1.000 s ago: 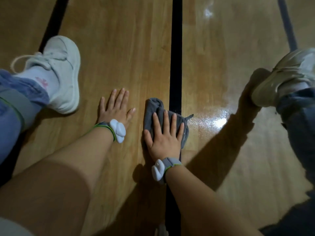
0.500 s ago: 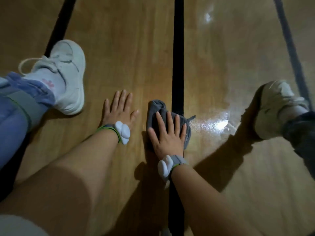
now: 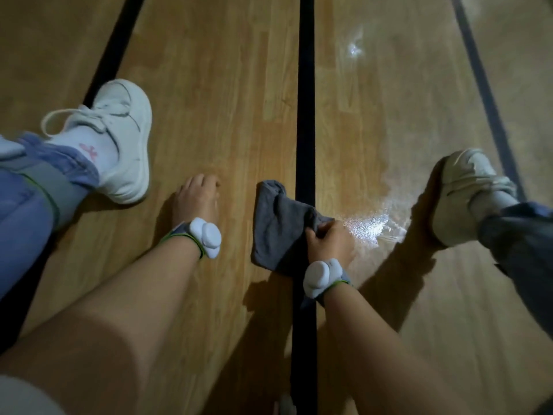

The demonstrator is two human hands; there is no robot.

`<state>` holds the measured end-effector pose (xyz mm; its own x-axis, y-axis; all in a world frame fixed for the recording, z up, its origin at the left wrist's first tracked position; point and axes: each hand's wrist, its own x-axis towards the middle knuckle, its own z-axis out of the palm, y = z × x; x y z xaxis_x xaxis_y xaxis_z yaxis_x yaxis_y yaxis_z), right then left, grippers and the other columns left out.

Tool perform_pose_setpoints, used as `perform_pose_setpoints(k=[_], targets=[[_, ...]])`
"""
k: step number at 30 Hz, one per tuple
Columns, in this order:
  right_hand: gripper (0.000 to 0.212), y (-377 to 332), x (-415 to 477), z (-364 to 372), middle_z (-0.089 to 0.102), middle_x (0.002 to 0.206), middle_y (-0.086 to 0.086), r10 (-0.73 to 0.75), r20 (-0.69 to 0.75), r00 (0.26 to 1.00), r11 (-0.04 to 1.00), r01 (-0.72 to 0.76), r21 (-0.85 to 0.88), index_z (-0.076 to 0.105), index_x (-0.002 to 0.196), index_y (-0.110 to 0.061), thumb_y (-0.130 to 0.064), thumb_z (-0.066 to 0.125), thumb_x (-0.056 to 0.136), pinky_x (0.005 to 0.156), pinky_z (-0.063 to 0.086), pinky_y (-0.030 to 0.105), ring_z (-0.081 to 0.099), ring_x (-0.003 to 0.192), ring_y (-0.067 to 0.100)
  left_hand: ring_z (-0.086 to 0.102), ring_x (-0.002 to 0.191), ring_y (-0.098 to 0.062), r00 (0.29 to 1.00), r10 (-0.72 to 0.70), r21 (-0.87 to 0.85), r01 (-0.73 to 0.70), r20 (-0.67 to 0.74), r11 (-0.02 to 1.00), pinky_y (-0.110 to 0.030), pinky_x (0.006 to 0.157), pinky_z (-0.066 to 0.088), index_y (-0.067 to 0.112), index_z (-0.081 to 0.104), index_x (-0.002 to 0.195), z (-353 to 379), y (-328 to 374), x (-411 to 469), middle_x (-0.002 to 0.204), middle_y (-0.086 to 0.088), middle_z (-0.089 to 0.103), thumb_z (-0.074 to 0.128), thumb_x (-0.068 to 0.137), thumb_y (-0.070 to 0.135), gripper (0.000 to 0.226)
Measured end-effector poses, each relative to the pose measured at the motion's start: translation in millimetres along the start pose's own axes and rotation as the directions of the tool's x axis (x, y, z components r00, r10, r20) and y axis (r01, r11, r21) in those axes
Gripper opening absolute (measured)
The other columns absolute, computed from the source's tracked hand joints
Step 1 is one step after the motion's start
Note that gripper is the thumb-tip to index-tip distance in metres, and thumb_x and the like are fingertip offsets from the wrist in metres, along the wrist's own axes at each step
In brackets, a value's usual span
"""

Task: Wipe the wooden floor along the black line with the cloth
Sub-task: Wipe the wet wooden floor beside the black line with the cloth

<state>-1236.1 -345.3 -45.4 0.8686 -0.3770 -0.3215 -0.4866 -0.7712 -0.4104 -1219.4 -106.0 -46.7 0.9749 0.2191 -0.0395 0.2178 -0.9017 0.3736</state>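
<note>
The right hand grips a bunched edge of the grey cloth, fingers curled round it. The cloth lies on the wooden floor, mostly just left of the black line and crossing it at the hand. The left hand rests on the floor nearby, fingers bent, holding nothing. A wet sheen glints just right of the line.

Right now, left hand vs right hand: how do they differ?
1. The left hand holds nothing and rests, fingers curled, on the bare wooden floor; the right hand has a grip on the bunched grey cloth.
2. The left hand sits well left of the black line; the right hand is over the line's right edge.
Shared: both are down at the floor, each with a white wrist device.
</note>
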Motion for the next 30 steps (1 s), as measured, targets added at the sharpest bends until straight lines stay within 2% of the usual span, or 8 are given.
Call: perform_pose_setpoints(k=[6,11,13,16,22,26,28,30], targets=[[0.02,-1.2,1.8,-33.2,0.057,0.084,-0.001,-0.047,-0.029,0.998,0.911,0.055,0.409,0.04,0.103,-0.014,-0.028,0.054,0.099,0.077,0.049,0.041,0.06,0.088,0.03,0.056,0.105,-0.033,1.0,-0.012,0.12,0.014,-0.015,0.993,-0.042,0.087,0.034,0.01,0.059,0.119,0.6,1.1,-7.4,0.11,-0.014,0.065,0.055,0.097,0.03,0.03],[0.023,-16.7,27.5,-94.2,0.064,0.098,0.005,-0.175,-0.044,0.984,0.753,0.162,0.638,0.055,0.108,-0.006,-0.02,0.065,0.094,0.062,0.047,0.009,0.063,0.082,0.006,0.05,0.115,-0.034,0.998,-0.028,0.12,0.034,-0.052,0.992,-0.044,0.097,0.031,0.009,0.058,0.125,7.2,1.5,-11.6,0.124,-0.013,0.06,0.056,0.096,0.023,0.032],[0.015,-29.7,29.3,-107.2,0.068,0.091,0.005,-0.295,0.016,0.955,0.713,0.209,0.67,0.059,0.098,-0.014,-0.02,0.07,0.09,0.062,0.051,0.015,0.066,0.073,0.0,0.048,0.12,-0.033,0.999,-0.022,0.131,0.029,-0.048,0.991,-0.046,0.104,0.028,0.009,0.057,0.128,10.3,1.6,-12.1,0.13,-0.012,0.057,0.055,0.096,0.023,0.035],[0.015,-47.7,21.6,-118.4,0.071,0.087,0.004,-0.44,0.162,0.883,0.667,0.2,0.718,0.057,0.096,-0.02,-0.019,0.071,0.09,0.063,0.056,0.028,0.07,0.077,0.015,0.037,0.136,-0.027,0.999,-0.044,0.141,0.041,0.017,0.989,-0.045,0.114,0.016,0.013,0.047,0.14,11.1,6.7,-12.9,0.147,-0.006,0.045,0.047,0.099,0.029,0.044],[0.028,-76.5,-11.2,-94.7,0.069,0.107,0.002,-0.545,0.563,0.622,0.838,0.388,0.383,0.058,0.118,-0.015,-0.021,0.067,0.092,0.071,0.057,0.024,0.067,0.092,0.011,0.014,0.148,-0.017,0.993,-0.099,0.133,0.09,0.065,0.987,-0.044,0.119,0.006,0.019,0.028,0.152,15.6,7.1,-23.5,0.16,0.002,0.023,0.035,0.103,0.035,0.052],[0.033,-58.9,-8.1,-49.6,0.068,0.114,0.008,-0.475,0.424,0.771,0.875,0.362,0.322,0.06,0.124,-0.013,-0.016,0.067,0.092,0.089,0.054,0.036,0.065,0.106,0.023,0.011,0.149,-0.015,0.982,-0.176,0.144,0.165,0.07,0.976,-0.045,0.119,0.004,0.019,0.027,0.152,14.3,-4.2,-31.2,0.161,0.004,0.021,0.036,0.103,0.035,0.053],[0.044,-43.5,2.6,-47.9,0.064,0.123,0.005,-0.369,0.258,0.893,0.925,0.327,0.191,0.05,0.137,-0.016,-0.016,0.061,0.095,0.083,0.048,0.03,0.061,0.109,0.024,0.008,0.149,-0.013,0.978,-0.196,0.138,0.185,0.07,0.973,-0.045,0.119,0.0,0.021,0.025,0.153,14.6,-4.9,-29.5,0.161,0.007,0.018,0.034,0.103,0.035,0.053],[0.049,-27.7,10.4,-51.1,0.058,0.13,0.007,-0.342,0.085,0.936,0.938,0.345,-0.025,0.041,0.146,-0.02,-0.021,0.055,0.099,0.079,0.046,0.032,0.059,0.106,0.028,0.006,0.149,-0.011,0.981,-0.189,0.126,0.182,0.046,0.975,-0.044,0.118,-0.001,0.022,0.023,0.154,16.4,-1.3,-27.7,0.162,0.008,0.016,0.034,0.103,0.035,0.053]])
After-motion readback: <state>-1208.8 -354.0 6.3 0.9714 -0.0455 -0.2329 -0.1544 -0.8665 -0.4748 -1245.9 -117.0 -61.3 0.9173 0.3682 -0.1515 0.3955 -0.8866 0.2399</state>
